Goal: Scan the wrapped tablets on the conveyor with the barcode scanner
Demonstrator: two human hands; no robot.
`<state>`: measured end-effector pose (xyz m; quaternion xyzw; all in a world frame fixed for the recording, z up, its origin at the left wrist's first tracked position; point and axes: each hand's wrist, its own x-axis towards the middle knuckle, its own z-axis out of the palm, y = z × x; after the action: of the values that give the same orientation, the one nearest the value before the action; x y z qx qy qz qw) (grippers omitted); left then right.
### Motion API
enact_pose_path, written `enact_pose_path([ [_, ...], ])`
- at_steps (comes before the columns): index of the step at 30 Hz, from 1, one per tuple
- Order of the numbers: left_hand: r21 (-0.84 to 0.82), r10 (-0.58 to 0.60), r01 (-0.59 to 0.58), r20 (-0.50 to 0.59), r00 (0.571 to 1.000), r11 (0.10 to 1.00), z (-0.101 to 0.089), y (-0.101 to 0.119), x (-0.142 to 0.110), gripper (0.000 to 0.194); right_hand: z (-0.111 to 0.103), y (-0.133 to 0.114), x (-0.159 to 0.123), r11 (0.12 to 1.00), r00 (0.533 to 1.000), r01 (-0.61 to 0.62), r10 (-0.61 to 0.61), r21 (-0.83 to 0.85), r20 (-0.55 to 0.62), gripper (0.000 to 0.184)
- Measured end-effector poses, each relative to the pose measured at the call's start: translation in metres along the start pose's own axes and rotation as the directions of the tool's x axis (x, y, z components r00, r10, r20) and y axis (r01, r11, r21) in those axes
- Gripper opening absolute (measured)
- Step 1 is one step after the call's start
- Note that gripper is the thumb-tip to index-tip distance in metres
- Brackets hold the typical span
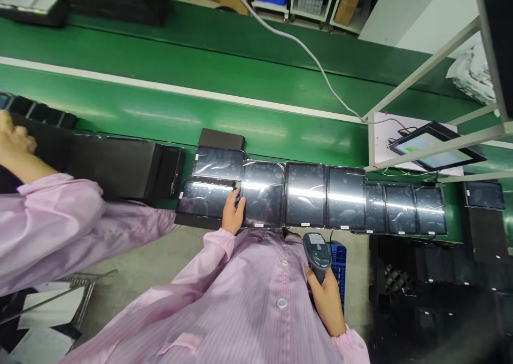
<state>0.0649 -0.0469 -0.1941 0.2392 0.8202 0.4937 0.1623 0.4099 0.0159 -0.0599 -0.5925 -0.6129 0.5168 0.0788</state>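
- Along the near edge of the green bench (280,92), a row of dark glossy screens (305,195) lies just in front of me: three larger ones upright, three smaller upright ones to their right.
- At the row's left end, two more lie sideways, the upper screen (218,164) and the lower screen (204,199), with black foam (222,138) showing beyond them.
- My left hand (233,213) rests where the lower screen meets the first upright one, fingers slightly parted and closed around nothing that I can see.
- My right hand (324,295) is wrapped around the grip of a dark handheld scanner (316,250), held upright on my side of the row.
- On the scanner's head sits a pale label (316,239) with lines of print, too small for me to read.
- Each upright screen carries a small white sticker (259,225) at its near edge; the two sideways ones have theirs at the left. The lettering is too fine to make out.
- Across the bench's right side, a display (436,146) glows with a green patch, its text unreadable.
- To my left, a co-worker's hand (16,139) is at a black case (114,163).
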Motion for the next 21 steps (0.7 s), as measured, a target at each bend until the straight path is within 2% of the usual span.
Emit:
enact_pose_path([
  [6, -0.022, -0.11, 0.11, 0.007, 0.994, 0.994, 0.002, 0.006, -0.005, 0.056, -0.01, 0.003, 0.003, 1.0, 1.0, 0.004, -0.004, 0.006, 0.014, 0.066],
  [10, -0.143, -0.211, 0.215, 0.044, 0.977, 0.966, -0.001, 0.011, 0.002, 0.052, -0.005, -0.009, 0.006, 1.0, 0.998, 0.006, -0.006, 0.002, 0.059, 0.072],
  [13, -0.245, -0.258, 0.265, 0.061, 0.964, 0.932, -0.006, 0.009, 0.01, 0.052, 0.015, -0.024, 0.0, 0.999, 0.987, 0.041, -0.042, 0.008, 0.157, 0.071],
  [16, -0.332, -0.292, 0.319, 0.129, 0.948, 0.888, -0.013, 0.006, 0.019, 0.055, 0.047, -0.034, -0.011, 0.999, 0.972, 0.053, -0.052, 0.004, 0.229, 0.068],
  [21, -0.376, -0.291, 0.385, 0.284, 0.914, 0.843, -0.031, -0.001, 0.031, 0.062, 0.1, -0.04, -0.031, 0.999, 0.969, 0.0, -0.009, 0.037, 0.247, 0.058],
])
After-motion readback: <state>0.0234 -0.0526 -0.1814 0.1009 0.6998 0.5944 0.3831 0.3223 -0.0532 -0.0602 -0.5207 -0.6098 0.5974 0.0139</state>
